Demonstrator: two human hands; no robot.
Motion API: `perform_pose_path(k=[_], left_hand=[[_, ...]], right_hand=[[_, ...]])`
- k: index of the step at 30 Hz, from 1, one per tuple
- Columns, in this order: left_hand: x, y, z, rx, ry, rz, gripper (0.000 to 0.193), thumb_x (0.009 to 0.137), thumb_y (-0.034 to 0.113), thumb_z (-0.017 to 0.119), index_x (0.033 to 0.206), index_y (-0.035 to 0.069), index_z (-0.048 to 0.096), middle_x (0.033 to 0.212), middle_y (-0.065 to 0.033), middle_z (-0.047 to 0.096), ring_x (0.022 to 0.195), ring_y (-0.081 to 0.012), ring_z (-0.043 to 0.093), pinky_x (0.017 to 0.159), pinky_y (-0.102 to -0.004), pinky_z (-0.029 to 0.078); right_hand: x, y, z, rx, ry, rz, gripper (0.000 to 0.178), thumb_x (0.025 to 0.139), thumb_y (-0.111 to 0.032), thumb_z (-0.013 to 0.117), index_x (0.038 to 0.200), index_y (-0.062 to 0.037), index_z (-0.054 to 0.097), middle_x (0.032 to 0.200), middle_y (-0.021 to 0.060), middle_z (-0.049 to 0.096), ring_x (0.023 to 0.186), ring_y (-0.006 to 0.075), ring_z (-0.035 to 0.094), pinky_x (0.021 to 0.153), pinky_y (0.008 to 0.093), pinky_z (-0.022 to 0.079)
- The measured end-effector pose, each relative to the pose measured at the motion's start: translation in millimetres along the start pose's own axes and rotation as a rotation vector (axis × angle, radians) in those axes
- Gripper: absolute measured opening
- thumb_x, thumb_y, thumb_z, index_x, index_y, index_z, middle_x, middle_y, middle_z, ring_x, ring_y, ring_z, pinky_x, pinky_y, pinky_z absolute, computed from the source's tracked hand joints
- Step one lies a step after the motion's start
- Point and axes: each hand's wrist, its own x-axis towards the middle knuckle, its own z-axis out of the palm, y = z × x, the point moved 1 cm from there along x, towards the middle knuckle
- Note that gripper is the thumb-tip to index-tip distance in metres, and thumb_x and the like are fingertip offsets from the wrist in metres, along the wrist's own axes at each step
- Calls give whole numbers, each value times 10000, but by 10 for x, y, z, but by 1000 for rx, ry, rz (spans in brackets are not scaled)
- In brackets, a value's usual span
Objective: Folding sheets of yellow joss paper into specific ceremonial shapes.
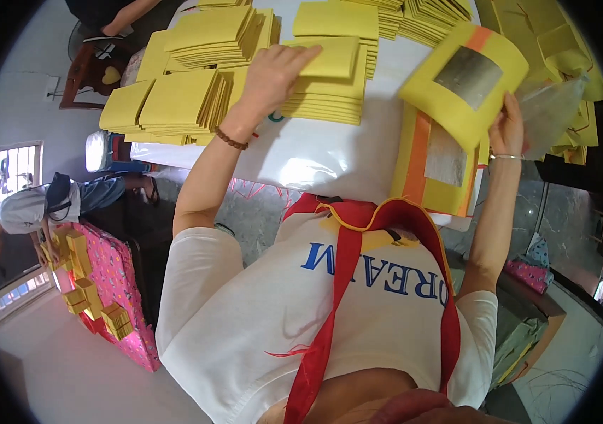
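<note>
My left hand (277,76) reaches over the stacks, its fingers closed on the left part of a folded yellow paper (335,58). That paper lies over a stack of folded yellow papers (326,106); my thumb is mostly hidden. My right hand (506,131) grips the lower right edge of a yellow joss paper sheet (510,60) with an orange stripe and a silver-grey square. The sheet bends and is lifted, tilted, above a pile of similar flat sheets (414,159) at the table's near right.
More folded stacks (178,99) cover the table's left and far sides. The table (315,166) has a glossy white cover. A clear plastic bag (556,116) lies beyond my right hand, beside yellow paper bundles (563,42). At left, another person (33,208) handles yellow bundles on a pink-covered table (114,283).
</note>
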Motion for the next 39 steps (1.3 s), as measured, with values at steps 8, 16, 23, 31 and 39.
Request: perform_pose_path(k=[8, 16, 23, 31, 39], left_hand=[[-82, 37, 402, 126, -172, 53, 465, 691, 89, 596, 1147, 141, 520, 997, -3, 557, 884, -191, 509, 739, -339, 398], [-81, 98, 582, 64, -314, 99, 451, 718, 113, 597, 1162, 140, 515, 1026, -18, 553, 908, -202, 501, 748, -353, 383], [-182, 90, 636, -59, -371, 46, 474, 828, 388, 531, 1203, 101, 481, 1152, -83, 500, 1013, -264, 461, 808, -411, 362], [-231, 128, 661, -13, -294, 102, 732, 729, 488, 607, 1284, 67, 383, 1218, -122, 439, 1060, -292, 415, 857, -419, 329], [-56, 247, 350, -5, -401, 91, 733, 715, 519, 605, 1300, 139, 382, 1225, -108, 456, 1059, -271, 441, 841, -408, 349]], right_hand=[[-541, -69, -603, 316, -51, 157, 206, 906, -108, 477, 1066, 9, 533, 1034, 85, 604, 897, 142, 607, 733, 218, 535], [-905, 156, -953, 447, -44, 190, 217, 912, -102, 461, 1081, 19, 520, 1050, 113, 598, 917, 160, 606, 749, 224, 535], [-1057, 207, -797, 296, 290, 120, 211, 911, -91, 455, 1066, 42, 507, 1009, 116, 602, 851, 147, 620, 637, 165, 540], [-1059, 334, -888, 363, 150, 164, 209, 889, -49, 456, 1076, 35, 496, 1039, 106, 591, 925, 153, 597, 768, 225, 517], [-1007, 254, -612, 236, 117, 176, 322, 824, -45, 470, 1144, -9, 461, 1162, 88, 536, 1084, 220, 520, 935, 358, 419]])
